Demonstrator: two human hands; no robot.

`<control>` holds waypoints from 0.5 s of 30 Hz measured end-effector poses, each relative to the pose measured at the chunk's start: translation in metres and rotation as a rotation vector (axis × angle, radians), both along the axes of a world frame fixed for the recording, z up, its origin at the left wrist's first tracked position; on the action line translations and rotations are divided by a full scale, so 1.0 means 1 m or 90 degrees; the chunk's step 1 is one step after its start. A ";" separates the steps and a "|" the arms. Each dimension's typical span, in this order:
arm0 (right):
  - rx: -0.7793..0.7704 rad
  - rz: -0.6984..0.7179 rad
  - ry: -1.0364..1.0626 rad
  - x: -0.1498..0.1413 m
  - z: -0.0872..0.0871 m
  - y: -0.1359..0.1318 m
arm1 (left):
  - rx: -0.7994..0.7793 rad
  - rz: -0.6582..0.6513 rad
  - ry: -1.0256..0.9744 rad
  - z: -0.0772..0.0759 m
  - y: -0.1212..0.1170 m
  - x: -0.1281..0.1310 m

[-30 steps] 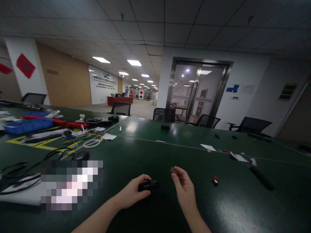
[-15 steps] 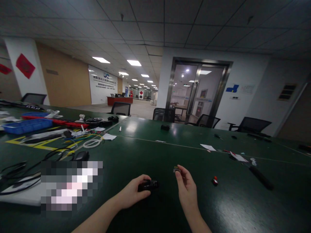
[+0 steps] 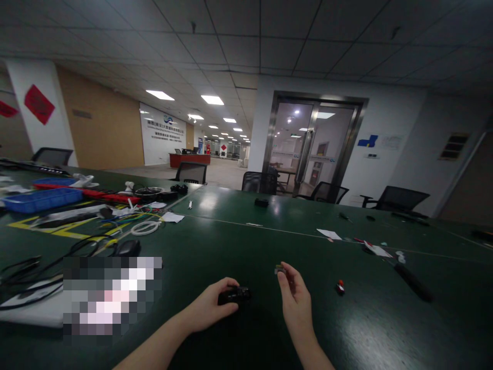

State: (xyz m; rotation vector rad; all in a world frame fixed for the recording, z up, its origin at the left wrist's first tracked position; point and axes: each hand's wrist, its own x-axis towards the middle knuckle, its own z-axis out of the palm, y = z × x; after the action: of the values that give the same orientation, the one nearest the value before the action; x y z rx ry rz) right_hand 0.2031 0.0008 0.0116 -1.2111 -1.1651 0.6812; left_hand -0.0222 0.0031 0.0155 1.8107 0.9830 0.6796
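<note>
My left hand (image 3: 210, 304) rests on the dark green table (image 3: 246, 246) with its fingers closed round a small black device (image 3: 235, 295). My right hand (image 3: 295, 300) is raised just to the right of it, pinching a tiny dark part (image 3: 279, 269) between thumb and fingertips. The two hands are about a hand's width apart, near the table's front edge.
A small red piece (image 3: 340, 287) lies right of my right hand. A long black tool (image 3: 411, 282) and paper scraps (image 3: 329, 234) lie farther right. At left are cables (image 3: 88, 245), a black mouse (image 3: 127, 248), a blue tray (image 3: 40, 199) and a white sheet (image 3: 34, 314). Office chairs (image 3: 260, 182) line the far edge.
My right hand has shifted slightly to the right with the tiny part still pinched. My left hand has kept still on the black device.
</note>
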 end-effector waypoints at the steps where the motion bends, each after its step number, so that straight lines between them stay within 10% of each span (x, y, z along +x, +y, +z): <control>1: -0.002 0.001 0.001 0.000 0.000 0.000 | 0.001 -0.001 0.001 0.000 0.000 0.000; 15: -0.009 0.001 -0.018 0.003 0.004 -0.002 | 0.002 -0.002 -0.003 0.001 0.000 0.003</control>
State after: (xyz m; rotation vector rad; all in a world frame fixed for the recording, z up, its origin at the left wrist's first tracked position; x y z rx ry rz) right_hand 0.2062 -0.0013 0.0153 -1.2346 -1.1867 0.6764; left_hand -0.0193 0.0029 0.0163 1.8129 0.9765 0.6830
